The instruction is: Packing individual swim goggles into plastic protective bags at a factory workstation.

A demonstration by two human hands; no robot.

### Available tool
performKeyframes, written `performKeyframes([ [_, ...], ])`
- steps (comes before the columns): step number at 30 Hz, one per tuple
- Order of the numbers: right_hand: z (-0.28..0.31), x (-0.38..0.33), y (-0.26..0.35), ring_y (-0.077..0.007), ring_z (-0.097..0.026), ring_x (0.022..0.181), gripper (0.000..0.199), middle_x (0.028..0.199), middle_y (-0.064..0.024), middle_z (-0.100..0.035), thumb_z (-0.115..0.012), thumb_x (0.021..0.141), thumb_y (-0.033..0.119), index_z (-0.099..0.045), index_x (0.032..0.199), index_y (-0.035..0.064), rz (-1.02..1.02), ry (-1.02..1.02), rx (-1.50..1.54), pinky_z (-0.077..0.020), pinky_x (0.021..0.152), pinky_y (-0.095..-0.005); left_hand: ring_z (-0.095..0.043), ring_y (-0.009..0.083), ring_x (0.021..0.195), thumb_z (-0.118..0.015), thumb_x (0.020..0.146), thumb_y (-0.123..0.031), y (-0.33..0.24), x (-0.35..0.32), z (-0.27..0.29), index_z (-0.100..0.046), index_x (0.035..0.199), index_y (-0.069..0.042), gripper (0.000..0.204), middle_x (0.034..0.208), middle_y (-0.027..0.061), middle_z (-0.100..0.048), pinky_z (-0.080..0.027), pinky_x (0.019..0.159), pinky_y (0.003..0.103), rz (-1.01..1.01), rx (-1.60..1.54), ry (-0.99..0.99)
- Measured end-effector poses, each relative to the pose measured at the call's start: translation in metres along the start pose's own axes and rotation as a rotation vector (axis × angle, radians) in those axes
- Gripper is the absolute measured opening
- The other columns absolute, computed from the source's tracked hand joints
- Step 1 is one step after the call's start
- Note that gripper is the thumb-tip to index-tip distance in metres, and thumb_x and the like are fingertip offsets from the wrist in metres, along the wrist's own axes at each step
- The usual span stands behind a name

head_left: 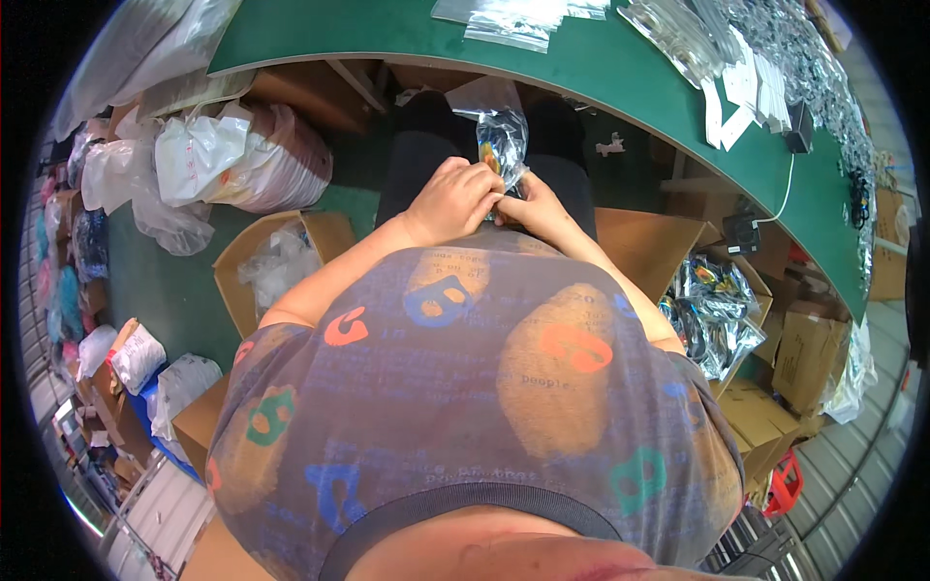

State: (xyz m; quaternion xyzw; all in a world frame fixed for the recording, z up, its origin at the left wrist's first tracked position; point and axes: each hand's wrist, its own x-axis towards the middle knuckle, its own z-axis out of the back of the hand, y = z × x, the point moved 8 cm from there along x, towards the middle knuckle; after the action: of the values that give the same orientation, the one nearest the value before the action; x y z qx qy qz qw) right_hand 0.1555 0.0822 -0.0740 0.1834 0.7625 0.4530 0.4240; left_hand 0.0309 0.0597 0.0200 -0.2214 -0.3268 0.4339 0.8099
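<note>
Close to my body, over my lap, both hands grip a clear plastic bag (505, 131). Something dark with yellow and orange bits shows inside it, too unclear to name. My left hand (453, 200) has its fingers curled onto the bag's near end. At the right side of that same end, my right hand (542, 207) pinches the plastic. The two hands nearly touch, and their fingertips are partly hidden. Beyond them, the bag's far end points toward the green table (329, 34).
Flat clear bags (513, 19) and white strips (754, 87) lie on the table. A black adapter (798, 129) with a white cord sits near its right edge. Bagged goods (715, 305) fill a carton at right. Another carton (237, 261) and a stuffed white sack (281, 160) stand left.
</note>
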Motion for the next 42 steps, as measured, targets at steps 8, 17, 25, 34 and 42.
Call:
performKeyframes([
  [8,-0.016,-0.009,0.013,-0.0113,-0.064,0.078,0.040,0.094,-0.0033,-0.065,-0.070,0.091,0.005,-0.054,0.127,0.0036,0.080,0.168,0.010,-0.0523,0.072,-0.0277,-0.059,0.0210,0.125,-0.077,0.093,-0.036,0.074,-0.026,-0.049,-0.047,0.145,-0.002,0.069,0.134,0.0105,-0.063,-0.043,0.110,0.040,0.743,-1.307,0.016],
  [17,0.000,-0.011,0.005,-0.0102,-0.065,0.096,0.050,0.109,-0.0034,-0.070,-0.076,0.093,0.014,-0.058,0.138,-0.0002,-0.018,0.086,0.250,-0.0504,0.087,-0.0248,-0.064,0.0240,0.123,-0.070,0.098,-0.026,0.076,-0.011,-0.051,-0.062,0.130,0.000,0.042,0.133,0.0155,-0.066,-0.049,0.108,0.041,0.697,-1.366,-0.114],
  [25,-0.005,-0.012,0.011,-0.0106,-0.065,0.103,0.051,0.116,-0.0052,-0.069,-0.072,0.098,0.015,-0.055,0.143,-0.0010,0.072,0.052,0.113,-0.0534,0.087,-0.0269,-0.057,0.0295,0.131,-0.071,0.092,-0.055,0.090,-0.020,-0.076,-0.056,0.134,-0.004,0.068,0.132,0.0178,-0.065,-0.046,0.111,0.051,0.767,-1.905,-0.184],
  [34,0.015,-0.018,0.047,-0.0310,-0.069,0.107,0.058,0.122,-0.0204,-0.068,-0.078,0.090,0.024,-0.058,0.136,-0.0046,0.491,-0.328,-0.885,-0.0548,0.091,-0.0352,-0.065,0.0139,0.101,-0.081,0.088,-0.012,0.096,-0.030,-0.047,-0.048,0.131,-0.002,0.055,0.114,0.0086,-0.064,-0.055,0.084,0.030,0.655,-0.833,-0.504],
  [42,0.006,0.004,-0.001,-0.0248,-0.071,0.106,0.041,0.121,-0.0109,-0.069,-0.063,0.103,0.019,-0.056,0.140,0.0005,-0.005,0.008,0.572,-0.0630,0.087,-0.0367,-0.066,0.0168,0.084,-0.070,0.095,-0.010,0.080,-0.021,-0.012,-0.066,0.100,-0.002,0.010,0.092,0.0081,-0.070,-0.053,0.077,0.030,0.474,-0.411,-0.475],
])
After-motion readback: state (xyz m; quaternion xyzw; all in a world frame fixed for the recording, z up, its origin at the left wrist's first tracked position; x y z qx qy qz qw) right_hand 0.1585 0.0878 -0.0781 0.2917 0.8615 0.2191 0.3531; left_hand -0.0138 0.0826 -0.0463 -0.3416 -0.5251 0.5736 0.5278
